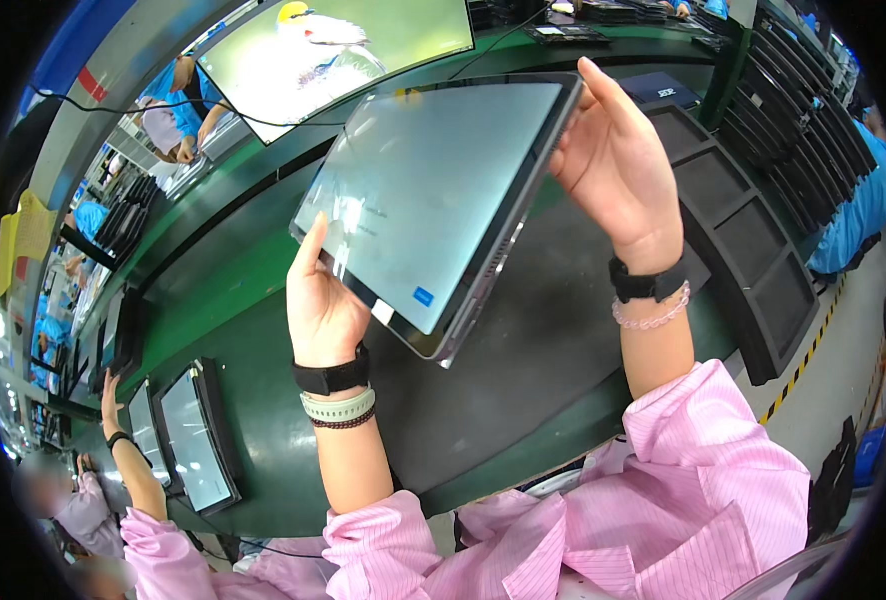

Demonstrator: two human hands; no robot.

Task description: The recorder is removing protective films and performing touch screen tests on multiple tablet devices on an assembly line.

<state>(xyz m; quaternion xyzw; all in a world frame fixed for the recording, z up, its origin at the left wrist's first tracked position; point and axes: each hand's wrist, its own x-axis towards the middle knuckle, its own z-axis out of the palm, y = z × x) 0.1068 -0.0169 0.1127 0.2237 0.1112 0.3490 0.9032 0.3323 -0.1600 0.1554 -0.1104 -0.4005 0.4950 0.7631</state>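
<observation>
Both my hands hold a large dark-framed tablet [433, 190], tilted above the bench, its screen lit pale grey-blue with a small blue patch near the lower corner. My left hand [328, 310] grips its lower left edge, the thumb over the front and the other fingers hidden beneath. At the upper right corner, my right hand [618, 170] supports the side edge with its fingers partly behind it. Slots and ports line the edge facing me. A black mat [503, 370] lies on the green bench underneath.
A large monitor [333, 55] showing a bird stands behind. To the right are a black compartment tray [753, 250] and racked dark panels [793, 110]. Two more lit tablets [198, 440] lie at left, beside a co-worker's arm [138, 470]. A thin cable [263, 122] crosses behind.
</observation>
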